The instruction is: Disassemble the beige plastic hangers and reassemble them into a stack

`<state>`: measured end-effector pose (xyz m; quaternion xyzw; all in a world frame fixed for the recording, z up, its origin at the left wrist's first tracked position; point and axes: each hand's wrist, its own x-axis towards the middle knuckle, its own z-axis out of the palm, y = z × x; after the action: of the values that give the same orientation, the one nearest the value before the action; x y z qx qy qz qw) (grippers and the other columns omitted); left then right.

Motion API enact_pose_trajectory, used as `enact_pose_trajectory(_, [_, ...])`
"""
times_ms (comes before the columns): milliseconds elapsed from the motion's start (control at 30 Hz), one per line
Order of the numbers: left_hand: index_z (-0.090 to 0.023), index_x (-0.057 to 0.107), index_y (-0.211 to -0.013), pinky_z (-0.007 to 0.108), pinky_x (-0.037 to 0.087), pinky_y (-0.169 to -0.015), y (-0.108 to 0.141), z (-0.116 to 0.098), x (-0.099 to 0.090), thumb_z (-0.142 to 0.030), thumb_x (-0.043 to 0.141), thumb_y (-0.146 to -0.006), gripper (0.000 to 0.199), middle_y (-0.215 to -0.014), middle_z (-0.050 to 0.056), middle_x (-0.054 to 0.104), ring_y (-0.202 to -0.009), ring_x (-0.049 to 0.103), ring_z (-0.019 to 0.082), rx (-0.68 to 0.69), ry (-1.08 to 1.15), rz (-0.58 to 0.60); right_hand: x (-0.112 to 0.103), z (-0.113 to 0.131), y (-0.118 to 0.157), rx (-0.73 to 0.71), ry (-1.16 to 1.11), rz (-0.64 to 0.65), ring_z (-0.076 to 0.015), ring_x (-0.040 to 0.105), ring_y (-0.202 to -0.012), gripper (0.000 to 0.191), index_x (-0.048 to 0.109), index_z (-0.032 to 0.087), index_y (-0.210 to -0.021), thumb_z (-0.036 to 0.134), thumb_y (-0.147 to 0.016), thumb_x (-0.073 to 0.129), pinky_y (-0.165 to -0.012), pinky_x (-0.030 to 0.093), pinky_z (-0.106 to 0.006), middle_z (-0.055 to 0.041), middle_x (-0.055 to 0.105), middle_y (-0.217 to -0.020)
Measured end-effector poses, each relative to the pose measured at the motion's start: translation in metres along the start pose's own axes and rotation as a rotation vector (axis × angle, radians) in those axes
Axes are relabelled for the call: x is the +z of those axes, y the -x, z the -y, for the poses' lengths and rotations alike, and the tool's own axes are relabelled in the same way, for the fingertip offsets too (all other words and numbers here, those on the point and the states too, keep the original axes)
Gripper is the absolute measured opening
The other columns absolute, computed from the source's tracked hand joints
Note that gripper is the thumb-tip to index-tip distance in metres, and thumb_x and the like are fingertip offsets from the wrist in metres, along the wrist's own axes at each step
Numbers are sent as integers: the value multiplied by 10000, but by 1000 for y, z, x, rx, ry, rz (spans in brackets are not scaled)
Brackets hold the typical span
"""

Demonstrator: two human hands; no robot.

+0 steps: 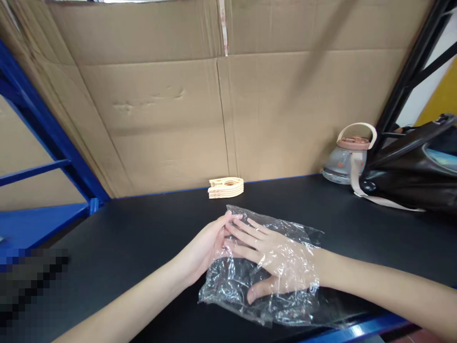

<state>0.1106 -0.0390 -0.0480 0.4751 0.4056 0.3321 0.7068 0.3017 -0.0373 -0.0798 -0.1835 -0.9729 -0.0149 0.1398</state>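
Note:
A clear, crinkled plastic bag (232,293) is spread above the black tabletop. My right hand (274,252) is inside the bag, reaching in from the right, with fingers stretched out and spread and the thumb apart. At the bag's far left side, my left hand (214,238) grips the film between thumb and fingers, close to the right fingertips. Some of the left fingers are hidden behind the bag and the right hand. Beyond both hands lies a small stack of flat, cream-coloured pieces (225,188), each with a rounded loop shape, touched by neither hand.
A cardboard panel (160,133) stands along the back of the black table (143,228). At the back right are a clear bottle (337,164) with a handle and strap, and a dark bag (410,166). Blue metal framing (53,124) borders the left side.

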Motion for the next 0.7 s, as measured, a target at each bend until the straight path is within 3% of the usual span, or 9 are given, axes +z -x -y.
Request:
enact_pose_trajectory(200, [-128,581,-1132,354,545,-764,-3,0,-3,-390,500,-906,356,-1052,126,668,-852,656,213,22,70,-35,0,-3,-2,0,0,-50,-247,-60,-1415,900,164,60,-1470,585,-835,528,-1158,59,-452,-151,71,-1539])
enact_pose_trajectory(400, [-117,572,-1123,327,555,-727,-7,-15,-19,-324,471,-926,303,-955,105,682,-761,661,182,38,73,-125,-9,-8,2,-21,9,-77,-238,-32,-1418,850,76,97,-1486,548,-886,475,-1156,62,-458,-147,62,-1541])
enact_pose_trajectory(700, [-133,536,-1125,307,559,-754,-14,-26,-41,-331,467,-923,291,-1121,141,667,-927,673,223,55,-23,-242,-16,-15,6,62,16,-28,-243,-21,-1418,801,159,86,-1475,567,-897,435,-1162,99,-459,-140,74,-1535])
